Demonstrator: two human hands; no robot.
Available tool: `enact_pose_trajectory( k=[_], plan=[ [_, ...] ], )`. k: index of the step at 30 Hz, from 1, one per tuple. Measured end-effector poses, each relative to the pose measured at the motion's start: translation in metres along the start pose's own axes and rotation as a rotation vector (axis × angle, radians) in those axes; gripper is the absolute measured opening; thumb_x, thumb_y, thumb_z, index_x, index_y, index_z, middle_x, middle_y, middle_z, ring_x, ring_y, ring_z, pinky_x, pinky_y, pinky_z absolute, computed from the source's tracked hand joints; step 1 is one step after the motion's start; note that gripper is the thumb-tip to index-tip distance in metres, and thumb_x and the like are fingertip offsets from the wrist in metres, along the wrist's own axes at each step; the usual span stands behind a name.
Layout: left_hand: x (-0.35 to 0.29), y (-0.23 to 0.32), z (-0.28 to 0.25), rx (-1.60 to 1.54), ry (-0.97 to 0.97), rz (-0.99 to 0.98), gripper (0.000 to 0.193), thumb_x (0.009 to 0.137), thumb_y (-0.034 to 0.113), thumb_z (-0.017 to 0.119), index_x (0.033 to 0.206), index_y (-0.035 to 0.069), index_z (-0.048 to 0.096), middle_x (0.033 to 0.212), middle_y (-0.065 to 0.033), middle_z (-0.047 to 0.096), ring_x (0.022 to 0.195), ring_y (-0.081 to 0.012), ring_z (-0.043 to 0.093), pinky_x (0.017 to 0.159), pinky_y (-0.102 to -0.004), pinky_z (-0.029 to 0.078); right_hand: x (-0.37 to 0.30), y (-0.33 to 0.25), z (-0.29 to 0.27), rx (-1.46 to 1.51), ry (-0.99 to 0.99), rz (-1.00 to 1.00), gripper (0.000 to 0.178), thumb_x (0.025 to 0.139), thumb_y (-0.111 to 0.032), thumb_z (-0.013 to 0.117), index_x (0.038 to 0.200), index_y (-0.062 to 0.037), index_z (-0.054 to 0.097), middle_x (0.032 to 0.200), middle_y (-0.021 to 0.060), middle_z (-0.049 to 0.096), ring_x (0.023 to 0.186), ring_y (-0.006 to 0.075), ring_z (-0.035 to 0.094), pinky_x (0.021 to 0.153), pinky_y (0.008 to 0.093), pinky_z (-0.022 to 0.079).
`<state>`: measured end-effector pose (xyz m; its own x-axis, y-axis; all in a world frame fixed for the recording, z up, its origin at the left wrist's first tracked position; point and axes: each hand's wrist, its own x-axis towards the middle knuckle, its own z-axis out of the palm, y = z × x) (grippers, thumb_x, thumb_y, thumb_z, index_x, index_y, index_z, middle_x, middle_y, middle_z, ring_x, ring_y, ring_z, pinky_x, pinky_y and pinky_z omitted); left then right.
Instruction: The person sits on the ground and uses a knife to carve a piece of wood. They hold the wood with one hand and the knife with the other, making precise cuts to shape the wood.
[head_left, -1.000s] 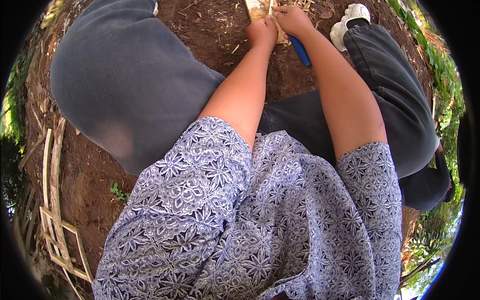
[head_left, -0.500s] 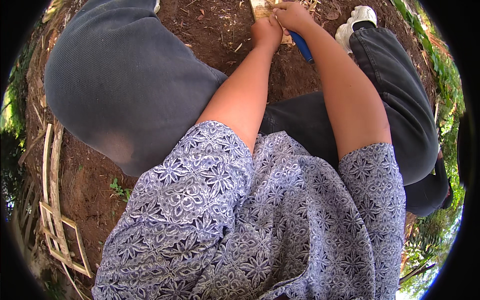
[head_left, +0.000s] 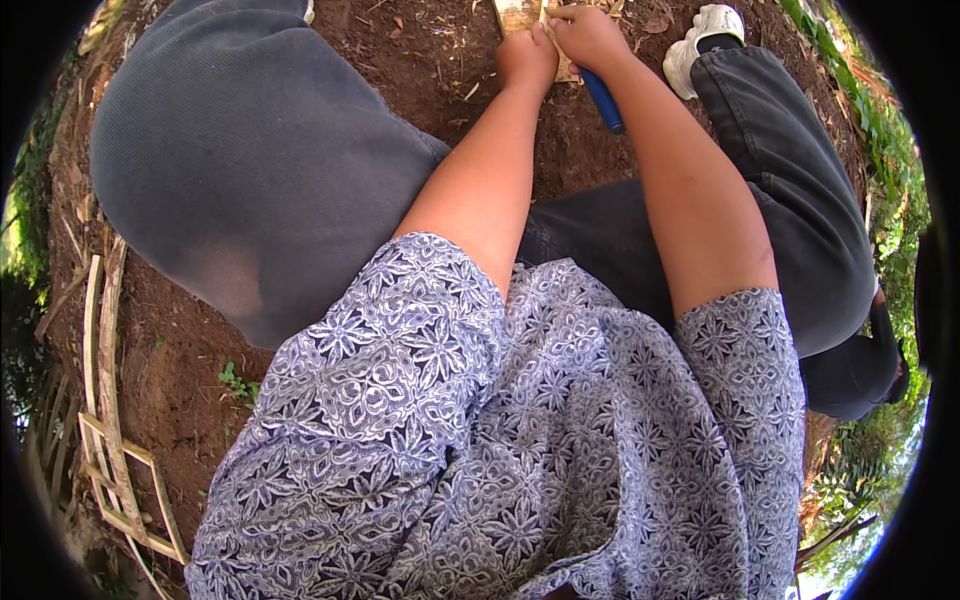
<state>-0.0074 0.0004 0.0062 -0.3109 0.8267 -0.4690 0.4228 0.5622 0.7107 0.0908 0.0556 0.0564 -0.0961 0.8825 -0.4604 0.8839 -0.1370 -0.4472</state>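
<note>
Head: hands (head_left: 527,58) (head_left: 590,42) side-by-side (well forward)

Blue-handled tool (head_left: 601,102) and thin pale strip (head_left: 543,11) in hand over a wooden board (head_left: 514,18)

The tool's smooth, rounded blue handle sits in the closed right hand (head_left: 590,40), its darker butt end slanting back toward the person and to the right; its working end is hidden. The strip, narrow and straight, projects away from the person at the thumb of the curled left hand (head_left: 527,58), between the two hands; its lower part is covered. The flat, light-brown board lies lengthwise beneath both, its far end out of view, its near end showing between the wrists.
</note>
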Motion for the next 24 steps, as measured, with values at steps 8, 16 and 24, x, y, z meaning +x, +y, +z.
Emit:
enact_pose_trajectory(
  k=[8, 16, 24],
  plan=[
    [0.001, -0.001, 0.009, -0.097, -0.022, 0.007, 0.048, 0.101, 0.037, 0.047, 0.084, 0.003, 0.075, 0.085, -0.0239, 0.072, 0.084, -0.0427, 0.070, 0.079, -0.0503, 0.054, 0.050, 0.008, 0.006, 0.088, 0.037, 0.125, 0.030, 0.090, -0.018, 0.059, 0.112, -0.0085, 0.077, 0.104, 0.0251, 0.073, 0.098, 0.0377, 0.073, 0.087, 0.0445, 0.057],
    [0.005, -0.009, 0.012, -0.062, -0.020, 0.021, 0.046, 0.102, 0.034, 0.045, 0.089, -0.001, 0.072, 0.089, -0.0272, 0.070, 0.087, -0.0464, 0.068, 0.079, -0.0538, 0.054, 0.018, 0.006, -0.017, 0.144, -0.153, 0.042, 0.029, 0.086, -0.020, 0.064, 0.110, -0.0107, 0.078, 0.100, 0.0242, 0.074, 0.092, 0.0360, 0.073, 0.085, 0.0437, 0.057],
    [0.000, 0.003, 0.001, 0.030, -0.037, -0.011, 0.053, 0.104, 0.036, 0.039, 0.085, 0.004, 0.077, 0.086, -0.0233, 0.072, 0.087, -0.0414, 0.070, 0.083, -0.0508, 0.052, 0.003, 0.008, 0.001, 0.044, 0.035, 0.006, 0.031, 0.086, -0.024, 0.067, 0.112, -0.0132, 0.078, 0.106, 0.0236, 0.073, 0.098, 0.0376, 0.072, 0.090, 0.0426, 0.057]
  ],
)
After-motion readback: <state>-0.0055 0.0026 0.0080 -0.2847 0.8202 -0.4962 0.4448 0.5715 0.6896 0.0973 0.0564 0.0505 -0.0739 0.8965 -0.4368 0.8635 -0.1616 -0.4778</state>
